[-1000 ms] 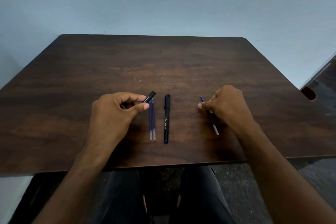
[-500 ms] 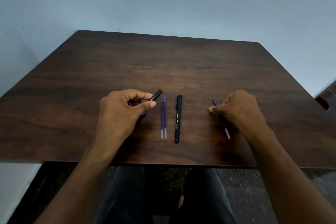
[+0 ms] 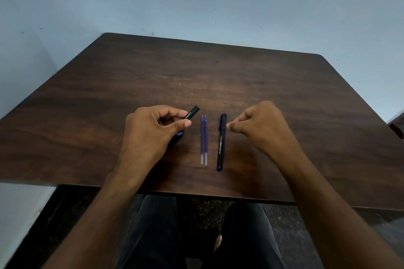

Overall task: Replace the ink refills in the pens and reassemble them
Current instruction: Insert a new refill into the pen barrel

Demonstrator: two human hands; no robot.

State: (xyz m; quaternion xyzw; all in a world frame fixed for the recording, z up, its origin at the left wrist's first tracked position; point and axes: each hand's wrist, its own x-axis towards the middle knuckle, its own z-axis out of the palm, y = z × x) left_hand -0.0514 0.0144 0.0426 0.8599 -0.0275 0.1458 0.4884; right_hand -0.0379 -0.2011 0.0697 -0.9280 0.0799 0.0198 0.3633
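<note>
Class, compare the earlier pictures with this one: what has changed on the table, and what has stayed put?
The right hand has let go of the refill it held at the right and moved left, toward the capped pen; that refill is now out of sight. The left hand still grips the pen barrel. The two refills lie unmoved.

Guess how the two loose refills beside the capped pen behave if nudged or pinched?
The two refills are thin round tubes lying flat on the smooth table, so probably roll sideways. Likely very light and slightly bendy. Touching side by side, so pinching just one looks fiddly.
</note>
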